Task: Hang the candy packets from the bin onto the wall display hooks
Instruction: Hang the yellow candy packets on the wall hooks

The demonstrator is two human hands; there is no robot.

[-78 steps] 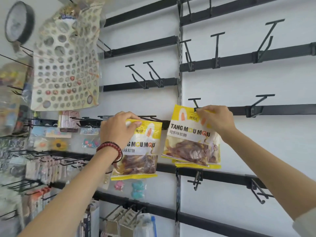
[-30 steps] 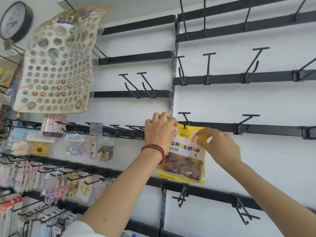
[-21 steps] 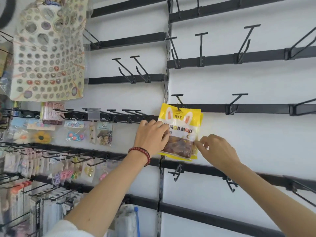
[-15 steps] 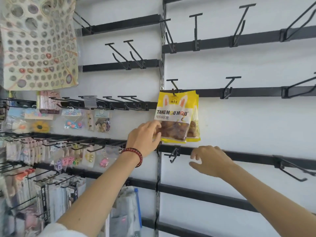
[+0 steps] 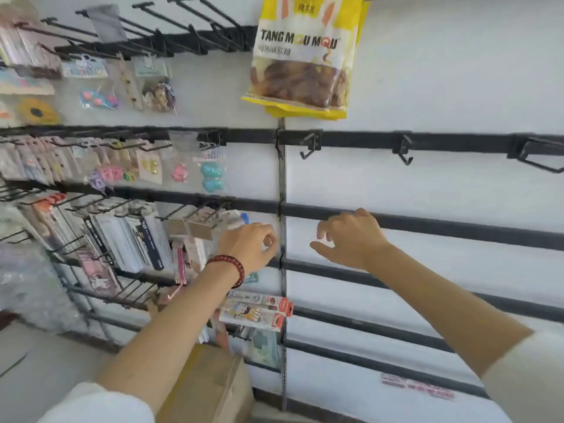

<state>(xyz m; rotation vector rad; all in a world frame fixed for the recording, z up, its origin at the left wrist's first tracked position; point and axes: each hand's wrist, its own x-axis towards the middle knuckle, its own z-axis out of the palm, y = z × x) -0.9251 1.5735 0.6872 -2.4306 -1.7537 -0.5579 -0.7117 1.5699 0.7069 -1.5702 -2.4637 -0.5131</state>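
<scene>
Both of your hands are empty. Your left hand (image 5: 250,244), with a red bead bracelet (image 5: 236,267) at the wrist, has its fingers loosely curled around nothing. Your right hand (image 5: 351,239) is relaxed, thumb out and fingers half bent, just in front of a bare black rail (image 5: 457,228). They sit low and free, which I read as you going down for the next packet, probably from the cardboard box (image 5: 210,389) under your left forearm, though its contents are hidden.

Above the hands, three short hooks (image 5: 311,145) carry nothing, so there is room to fill. Higher, at the top edge, the candy packets (image 5: 300,56) hang flat against the white wall (image 5: 457,71), fronts outward so the label reads; their hook is out of view. At least two are stacked. They are yellow with printed rabbit ears, "TANG MOU MOU" lettering, and brown sweets behind a clear window.
</scene>
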